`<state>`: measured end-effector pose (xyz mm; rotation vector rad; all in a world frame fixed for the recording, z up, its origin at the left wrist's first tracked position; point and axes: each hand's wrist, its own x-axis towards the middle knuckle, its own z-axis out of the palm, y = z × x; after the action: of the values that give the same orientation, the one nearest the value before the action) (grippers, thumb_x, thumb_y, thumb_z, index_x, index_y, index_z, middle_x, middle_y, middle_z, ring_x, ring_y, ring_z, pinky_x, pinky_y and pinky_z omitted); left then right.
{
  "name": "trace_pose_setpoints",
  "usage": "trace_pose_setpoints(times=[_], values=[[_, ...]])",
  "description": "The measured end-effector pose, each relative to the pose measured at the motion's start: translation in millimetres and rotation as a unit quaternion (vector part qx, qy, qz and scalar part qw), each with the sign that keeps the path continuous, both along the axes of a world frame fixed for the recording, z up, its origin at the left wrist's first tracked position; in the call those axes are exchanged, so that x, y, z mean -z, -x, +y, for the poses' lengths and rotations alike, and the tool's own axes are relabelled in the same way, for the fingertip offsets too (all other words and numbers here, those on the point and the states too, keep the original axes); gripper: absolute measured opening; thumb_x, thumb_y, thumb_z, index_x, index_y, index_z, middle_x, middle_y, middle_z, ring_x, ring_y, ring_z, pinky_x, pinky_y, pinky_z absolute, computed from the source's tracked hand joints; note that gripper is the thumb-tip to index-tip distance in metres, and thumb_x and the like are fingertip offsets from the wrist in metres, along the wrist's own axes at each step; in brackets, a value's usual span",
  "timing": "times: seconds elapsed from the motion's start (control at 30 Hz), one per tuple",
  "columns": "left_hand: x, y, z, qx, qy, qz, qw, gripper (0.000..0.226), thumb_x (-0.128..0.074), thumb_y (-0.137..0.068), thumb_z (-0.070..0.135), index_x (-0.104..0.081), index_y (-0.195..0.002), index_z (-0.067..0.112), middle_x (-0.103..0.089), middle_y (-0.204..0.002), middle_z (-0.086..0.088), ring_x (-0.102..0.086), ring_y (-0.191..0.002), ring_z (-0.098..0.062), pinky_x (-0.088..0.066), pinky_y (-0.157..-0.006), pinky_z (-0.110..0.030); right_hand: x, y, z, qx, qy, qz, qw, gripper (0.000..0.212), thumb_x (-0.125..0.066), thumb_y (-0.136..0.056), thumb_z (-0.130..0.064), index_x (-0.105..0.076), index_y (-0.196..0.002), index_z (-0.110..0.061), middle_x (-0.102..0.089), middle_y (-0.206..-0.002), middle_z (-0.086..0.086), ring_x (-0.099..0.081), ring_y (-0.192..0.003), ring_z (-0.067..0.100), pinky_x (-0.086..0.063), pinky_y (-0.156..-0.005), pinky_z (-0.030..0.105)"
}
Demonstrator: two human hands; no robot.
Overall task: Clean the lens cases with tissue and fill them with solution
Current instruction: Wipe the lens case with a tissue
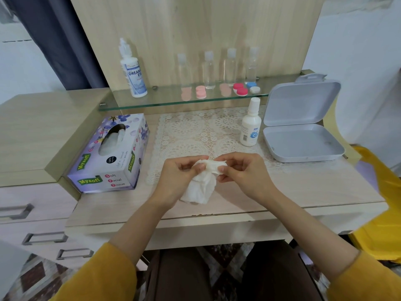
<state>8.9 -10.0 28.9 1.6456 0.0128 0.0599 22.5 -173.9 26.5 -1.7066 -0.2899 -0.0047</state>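
Note:
Both hands meet over the near edge of the lace mat. My left hand and my right hand pinch a crumpled white tissue between them; whatever it wraps is hidden. A small white solution bottle stands upright on the mat to the right. On the glass shelf lie lens cases: a pink one, a red one and a blue and white one. A large solution bottle stands at the shelf's left.
A purple tissue box lies left of the mat. An open grey plastic box sits at the right, its tray bare. Several clear small bottles line the back of the shelf. Drawers are at the lower left.

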Motion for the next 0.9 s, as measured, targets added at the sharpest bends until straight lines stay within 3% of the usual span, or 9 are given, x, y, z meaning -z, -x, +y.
trace_pose_setpoints(times=[0.2,0.33,0.43,0.57,0.7,0.8,0.9], values=[[1,2,-2,-0.007,0.034,0.023,0.999,0.027,-0.074,-0.07,0.001,-0.071,-0.089,0.019,-0.073,-0.082,0.001,-0.068,-0.077,-0.009,-0.052,-0.064,-0.017,-1,1,0,-0.004,-0.002,0.001,1.0,0.033,-0.06,-0.082,0.008,-0.068,-0.078,-0.023,-0.066,-0.075,0.022,-0.068,-0.059,0.021,-0.058,-0.067,0.035],[3,1,-5,-0.045,0.04,0.011,0.998,0.017,-0.077,-0.067,0.011,-0.072,-0.084,0.013,-0.073,-0.083,-0.007,-0.068,-0.078,-0.016,-0.055,-0.067,-0.026,0,2,3,-0.008,-0.006,-0.004,1.0,0.033,-0.06,-0.081,0.01,-0.067,-0.078,-0.022,-0.064,-0.068,0.013,-0.066,-0.057,0.018,-0.058,-0.062,0.031],[2,0,-5,-0.032,0.056,0.009,0.998,0.009,-0.069,-0.075,0.006,-0.071,-0.082,0.011,-0.073,-0.078,0.0,-0.069,-0.075,-0.01,-0.052,-0.061,-0.019,1,2,3,-0.005,-0.007,-0.002,1.0,0.033,-0.06,-0.081,0.01,-0.068,-0.077,-0.022,-0.065,-0.07,0.017,-0.067,-0.059,0.021,-0.058,-0.063,0.033],[4,1,-2,-0.006,0.071,0.019,0.997,0.017,-0.062,-0.08,0.0,-0.07,-0.086,0.014,-0.073,-0.078,0.006,-0.068,-0.077,-0.006,-0.052,-0.065,-0.016,1,0,1,-0.001,-0.013,0.003,1.0,0.03,-0.06,-0.082,0.009,-0.068,-0.08,-0.02,-0.065,-0.074,0.022,-0.067,-0.061,0.024,-0.059,-0.066,0.033],[4,3,-4,-0.014,0.082,0.03,0.996,0.028,-0.068,-0.073,-0.003,-0.07,-0.092,0.017,-0.073,-0.085,0.0,-0.067,-0.08,-0.009,-0.053,-0.069,-0.019,1,-2,1,0.007,-0.017,0.005,1.0,0.026,-0.059,-0.082,0.008,-0.067,-0.086,-0.017,-0.066,-0.076,0.018,-0.068,-0.063,0.022,-0.058,-0.068,0.032],[1,6,-10,-0.032,0.108,0.032,0.993,0.031,-0.075,-0.066,0.001,-0.069,-0.091,0.018,-0.073,-0.082,0.002,-0.068,-0.077,-0.01,-0.053,-0.064,-0.021,4,0,5,0.018,-0.044,0.033,0.998,0.026,-0.071,-0.077,-0.006,-0.063,-0.099,-0.016,-0.067,-0.085,0.013,-0.068,-0.073,0.025,-0.058,-0.072,0.036],[-1,6,-16,-0.035,0.117,0.031,0.992,0.031,-0.075,-0.066,0.002,-0.069,-0.091,0.019,-0.072,-0.089,-0.002,-0.068,-0.082,-0.015,-0.055,-0.07,-0.027,7,6,12,0.004,-0.028,0.069,0.997,0.036,-0.082,-0.065,-0.027,-0.067,-0.095,-0.013,-0.071,-0.089,0.011,-0.067,-0.084,0.029,-0.054,-0.078,0.043]])
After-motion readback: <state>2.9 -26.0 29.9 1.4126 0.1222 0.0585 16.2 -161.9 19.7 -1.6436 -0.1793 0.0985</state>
